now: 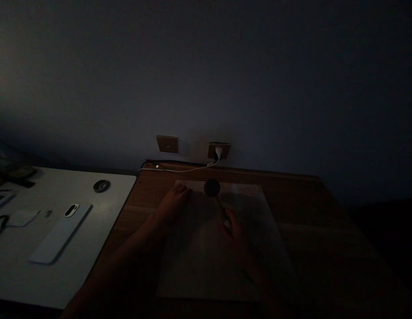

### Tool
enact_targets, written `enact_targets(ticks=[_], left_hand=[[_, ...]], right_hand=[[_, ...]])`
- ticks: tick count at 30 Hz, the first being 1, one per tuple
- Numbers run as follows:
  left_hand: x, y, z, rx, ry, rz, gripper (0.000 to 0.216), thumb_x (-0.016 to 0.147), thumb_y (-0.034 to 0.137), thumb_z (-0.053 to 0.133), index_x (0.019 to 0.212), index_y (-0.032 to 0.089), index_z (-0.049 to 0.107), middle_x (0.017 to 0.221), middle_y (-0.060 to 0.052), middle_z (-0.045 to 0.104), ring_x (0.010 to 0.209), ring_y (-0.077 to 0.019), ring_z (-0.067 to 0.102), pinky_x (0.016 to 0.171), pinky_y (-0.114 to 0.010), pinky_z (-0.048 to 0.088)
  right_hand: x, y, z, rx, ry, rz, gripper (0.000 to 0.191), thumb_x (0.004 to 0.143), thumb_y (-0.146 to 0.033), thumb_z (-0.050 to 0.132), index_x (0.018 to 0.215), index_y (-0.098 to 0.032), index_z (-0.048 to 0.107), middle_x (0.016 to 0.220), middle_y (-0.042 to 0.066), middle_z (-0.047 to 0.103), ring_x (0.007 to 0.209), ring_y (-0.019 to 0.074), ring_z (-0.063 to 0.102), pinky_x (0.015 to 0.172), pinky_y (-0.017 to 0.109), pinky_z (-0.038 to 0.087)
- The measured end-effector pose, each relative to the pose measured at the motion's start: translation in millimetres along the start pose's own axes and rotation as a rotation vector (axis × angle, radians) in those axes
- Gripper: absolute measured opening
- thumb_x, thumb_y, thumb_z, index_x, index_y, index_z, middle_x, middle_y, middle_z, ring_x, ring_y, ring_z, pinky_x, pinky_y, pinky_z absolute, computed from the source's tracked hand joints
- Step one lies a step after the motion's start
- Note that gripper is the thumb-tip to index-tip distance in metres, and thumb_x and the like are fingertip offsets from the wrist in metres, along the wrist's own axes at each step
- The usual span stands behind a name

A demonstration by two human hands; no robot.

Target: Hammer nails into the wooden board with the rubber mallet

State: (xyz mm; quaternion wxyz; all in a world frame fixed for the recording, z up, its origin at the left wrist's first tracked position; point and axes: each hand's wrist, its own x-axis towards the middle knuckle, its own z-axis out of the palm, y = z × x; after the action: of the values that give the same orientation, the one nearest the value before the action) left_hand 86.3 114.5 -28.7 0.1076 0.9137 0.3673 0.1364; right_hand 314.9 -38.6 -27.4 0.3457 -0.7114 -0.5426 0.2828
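Note:
My right hand [238, 237] is wrapped round the handle of a mallet [212, 188], which has a round dark head and a slim, lighter shaft. The mallet head is over the far part of a flat pale board [199, 266], close to its back edge. At the board's far left corner rests my left hand [172, 201], fingers stretched forward and slightly bent, with nothing visible in them. Dim light hides most finger detail, and whether the mallet head touches the board I cannot tell.
The board lies on a wooden table [312, 239] against the wall. A white cable [179, 171] runs along the back to a plugged wall socket [212, 150]. On the white table [93, 239] at left lie a phone [58, 239] and a roll of tape [101, 186].

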Motion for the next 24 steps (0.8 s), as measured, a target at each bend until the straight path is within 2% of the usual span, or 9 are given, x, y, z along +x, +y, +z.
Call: enact_targets(ticks=[3, 5, 8, 12, 16, 21, 24], left_hand=[[1, 2, -3, 0.025, -0.025, 0.041, 0.017, 0.097, 0.01, 0.057, 0.104, 0.016, 0.071, 0.102, -0.012, 0.066, 0.099, -0.0253, 0.058, 0.089, -0.038, 0.051], [0, 3, -4, 0.056, -0.034, 0.052, 0.019, 0.096, 0.009, 0.057, 0.106, 0.015, 0.071, 0.105, -0.012, 0.066, 0.098, -0.0252, 0.057, 0.088, -0.039, 0.052], [3, 5, -5, 0.096, -0.045, 0.066, 0.021, 0.097, 0.009, 0.055, 0.107, 0.016, 0.072, 0.105, -0.012, 0.066, 0.099, -0.0251, 0.057, 0.087, -0.039, 0.052], [9, 9, -7, 0.124, -0.09, 0.065, 0.016, 0.098, 0.011, 0.056, 0.096, 0.015, 0.071, 0.104, -0.012, 0.065, 0.102, -0.0257, 0.056, 0.086, -0.036, 0.053], [13, 13, -7, 0.118, -0.119, 0.064, 0.018, 0.098, 0.01, 0.054, 0.096, 0.014, 0.071, 0.104, -0.012, 0.065, 0.102, -0.0258, 0.057, 0.082, -0.034, 0.053], [14, 7, -3, -0.026, -0.073, 0.026, 0.022, 0.096, 0.007, 0.052, 0.093, 0.016, 0.072, 0.101, -0.011, 0.067, 0.102, -0.0249, 0.06, 0.084, -0.033, 0.053], [15, 0, 6, -0.141, -0.009, -0.006, 0.025, 0.096, 0.007, 0.05, 0.101, 0.017, 0.073, 0.101, -0.01, 0.068, 0.102, -0.0237, 0.063, 0.088, -0.033, 0.054]], right_hand=[[-1, -6, -11, -0.054, 0.05, -0.107, 0.047, 0.087, -0.042, 0.063, 0.132, -0.028, 0.07, 0.134, 0.013, 0.071, 0.134, 0.0386, 0.057, 0.113, 0.057, 0.042], [-2, -9, -14, -0.053, 0.055, -0.132, 0.047, 0.086, -0.041, 0.065, 0.131, -0.029, 0.071, 0.136, 0.011, 0.069, 0.14, 0.039, 0.052, 0.114, 0.057, 0.041], [-3, -9, -9, -0.027, 0.026, -0.086, 0.048, 0.088, -0.04, 0.06, 0.133, -0.026, 0.069, 0.134, 0.014, 0.07, 0.136, 0.0377, 0.056, 0.111, 0.056, 0.045], [-2, -6, 2, 0.037, -0.041, 0.011, 0.056, 0.091, -0.044, 0.052, 0.137, -0.015, 0.064, 0.133, 0.021, 0.07, 0.123, 0.0367, 0.066, 0.103, 0.054, 0.052], [-2, -6, 5, 0.054, -0.056, 0.02, 0.06, 0.09, -0.048, 0.051, 0.138, -0.014, 0.063, 0.134, 0.022, 0.069, 0.123, 0.0359, 0.067, 0.103, 0.05, 0.052], [-3, -6, 5, 0.043, -0.06, 0.046, 0.06, 0.091, -0.047, 0.05, 0.14, -0.015, 0.062, 0.132, 0.021, 0.07, 0.12, 0.0374, 0.068, 0.1, 0.052, 0.054], [-3, -6, 5, 0.055, -0.088, 0.039, 0.061, 0.089, -0.045, 0.05, 0.14, -0.012, 0.06, 0.129, 0.022, 0.071, 0.118, 0.037, 0.069, 0.1, 0.052, 0.054]])
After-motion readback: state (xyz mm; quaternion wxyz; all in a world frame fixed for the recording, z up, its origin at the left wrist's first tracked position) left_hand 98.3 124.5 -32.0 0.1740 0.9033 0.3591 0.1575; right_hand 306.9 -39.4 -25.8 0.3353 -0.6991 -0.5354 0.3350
